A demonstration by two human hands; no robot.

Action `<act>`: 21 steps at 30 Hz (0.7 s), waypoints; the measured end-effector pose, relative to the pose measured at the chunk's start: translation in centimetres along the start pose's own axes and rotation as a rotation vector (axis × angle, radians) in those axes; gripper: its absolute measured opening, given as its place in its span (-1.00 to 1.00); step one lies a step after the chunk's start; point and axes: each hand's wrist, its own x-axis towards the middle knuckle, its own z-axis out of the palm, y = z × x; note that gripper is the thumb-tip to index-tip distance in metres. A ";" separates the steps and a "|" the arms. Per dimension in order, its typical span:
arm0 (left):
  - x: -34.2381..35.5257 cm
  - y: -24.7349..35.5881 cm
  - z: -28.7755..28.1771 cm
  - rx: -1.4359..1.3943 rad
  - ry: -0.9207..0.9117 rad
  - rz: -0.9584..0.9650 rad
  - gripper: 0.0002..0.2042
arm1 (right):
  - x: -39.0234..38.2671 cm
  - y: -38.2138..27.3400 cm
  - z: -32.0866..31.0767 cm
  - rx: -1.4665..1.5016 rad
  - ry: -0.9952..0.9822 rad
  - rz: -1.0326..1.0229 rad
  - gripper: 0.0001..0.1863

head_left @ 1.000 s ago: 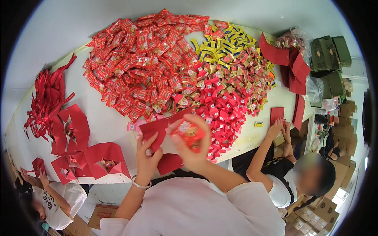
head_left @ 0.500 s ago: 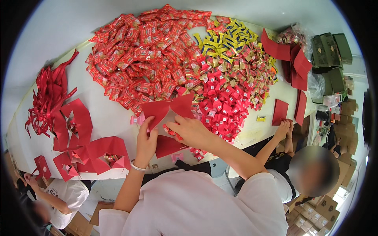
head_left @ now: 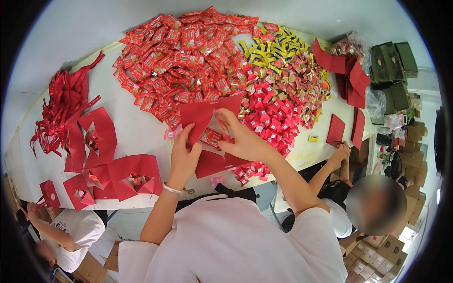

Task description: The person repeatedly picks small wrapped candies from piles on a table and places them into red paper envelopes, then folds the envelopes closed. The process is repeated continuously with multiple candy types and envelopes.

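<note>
Work is looking partway along, with one red box lying in the person's hands near the table edge, its panels standing open around the wrapped packets inside. The left hand is clamping the box's left panel between thumb and fingers. The right hand is arching over the opening, thumb and forefinger apart; its tips are partly blending with packets and card, so I cannot tell whether they are gripping.

Taking clock directions from that box, open red boxes at nine o'clock are already holding wrapped pieces, seemingly filled but neither closed nor tied. Ribbons are lying loose beyond them, between nine and ten, which is suggesting that tying is undone there.

Plenty is remaining loose: red packets are heaping up toward twelve, yellow sweets at one, pink sweets at two. Red card is standing farther out at two, apparently unfilled. A co-worker's hands at three are working beside a red folder.
</note>
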 end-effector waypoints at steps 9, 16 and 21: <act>-0.3 -1.1 0.4 0.049 0.022 0.052 -0.56 | -1.0 1.4 3.6 -1.026 -0.110 -0.219 -0.84; -0.3 0.6 0.0 0.217 0.037 0.126 -0.49 | 1.0 1.1 4.2 -0.701 0.213 -0.165 -0.84; 0.9 0.6 0.5 0.126 0.044 0.082 -0.47 | 2.0 2.6 4.2 -1.027 0.189 -0.223 -0.87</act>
